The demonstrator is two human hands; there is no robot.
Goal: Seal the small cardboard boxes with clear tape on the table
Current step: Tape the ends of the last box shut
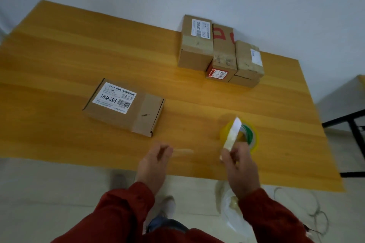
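The right hand (pixel 240 163) is pinching a tape strip (pixel 233 134), its long axis pointing away, over the tape roll (pixel 254 141). The left hand (pixel 156 162) is hovering, fingers curled (too blurred to tell any grip). The flat box (pixel 126 110) is lying lengthwise left-to-right on the table (pixel 59 61).

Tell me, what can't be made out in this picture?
All in the head view:
- Tape roll: partly hidden behind the tape strip and the right hand pinching it.
- Left hand: motion blur; unclear whether its fingers hold anything.
- Flat box: the label's fine print is too small to read.
- Stacked boxes: the lower ones are mostly covered by those on top.
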